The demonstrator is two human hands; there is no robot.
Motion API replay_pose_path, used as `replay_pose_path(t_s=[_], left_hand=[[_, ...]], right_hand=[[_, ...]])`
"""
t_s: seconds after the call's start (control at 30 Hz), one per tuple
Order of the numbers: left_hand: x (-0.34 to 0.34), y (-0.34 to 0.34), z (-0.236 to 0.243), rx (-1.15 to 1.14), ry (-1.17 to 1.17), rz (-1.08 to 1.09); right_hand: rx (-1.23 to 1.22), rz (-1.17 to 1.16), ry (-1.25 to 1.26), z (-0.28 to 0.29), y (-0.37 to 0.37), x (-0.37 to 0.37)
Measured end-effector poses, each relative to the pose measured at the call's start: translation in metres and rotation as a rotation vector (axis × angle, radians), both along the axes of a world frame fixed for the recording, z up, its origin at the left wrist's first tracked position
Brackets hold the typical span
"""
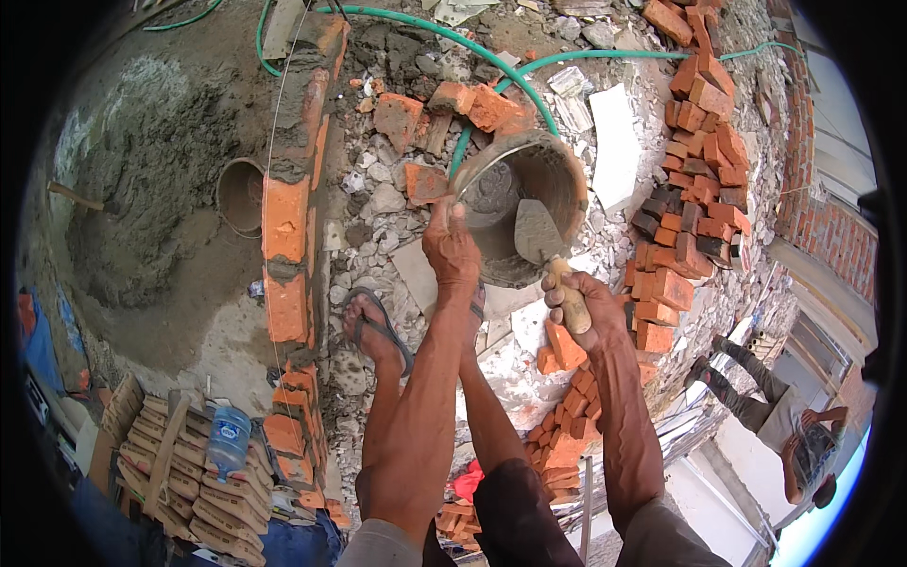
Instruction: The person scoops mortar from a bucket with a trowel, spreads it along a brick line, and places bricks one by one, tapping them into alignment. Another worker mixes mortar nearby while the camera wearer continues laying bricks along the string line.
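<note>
A round mortar bucket (573,189), smeared with grey mortar, stands on the rubble in front of me, with some wet mix at its bottom. My left hand (452,250) is closed at its left rim, beside a broken piece of brick (425,184); the fingertips are partly hidden. In my right hand (593,310) is the wooden handle of a trowel (537,231). Its mortar-coated blade lies over the inside of the bucket, near the right wall.
Left of me runs a low brick wall (285,222) with a string line along it. Beyond it are a mortar heap (151,189) and another bucket (240,197). A green hose (444,36) crosses the far side. Stacked bricks (694,189) and another person (770,406) are at right.
</note>
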State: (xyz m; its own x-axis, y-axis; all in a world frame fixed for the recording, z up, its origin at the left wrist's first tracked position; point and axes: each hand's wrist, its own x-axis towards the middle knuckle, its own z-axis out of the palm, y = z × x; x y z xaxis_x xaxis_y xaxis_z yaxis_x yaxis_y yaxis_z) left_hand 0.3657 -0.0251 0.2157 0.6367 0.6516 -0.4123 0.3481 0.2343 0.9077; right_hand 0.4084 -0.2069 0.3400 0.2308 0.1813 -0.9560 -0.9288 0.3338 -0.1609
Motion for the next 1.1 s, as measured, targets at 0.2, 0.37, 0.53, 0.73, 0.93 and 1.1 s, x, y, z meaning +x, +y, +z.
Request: replay_pose_path(t_s=[0.2, 0.37, 0.53, 0.73, 0.93, 1.1], left_hand=[[0.010, -0.003, 0.084, 0.418, -0.100, -0.247], [0.004, 0.035, 0.166, 0.440, -0.028, -0.225], [-0.012, 0.057, 0.276, 0.540, -0.034, -0.280], [-0.007, 0.078, 0.394, 0.681, -0.074, -0.183], [-0.016, 0.088, 0.479, 0.733, -0.074, -0.164], [-0.030, 0.119, 0.539, 0.735, -0.142, 0.030]], right_hand=[[-0.391, 1.175, -0.671, -0.004, 0.038, 0.032], [-0.255, 2.259, -1.267, 0.086, 0.049, -0.027], [-0.694, 1.915, -1.259, 0.167, 0.054, -0.012], [-0.485, 1.870, -1.500, 0.259, 0.072, -0.048], [-0.518, 1.754, -1.604, 0.341, 0.096, -0.024], [-0.495, 1.831, -1.795, 0.399, 0.096, -0.018]])
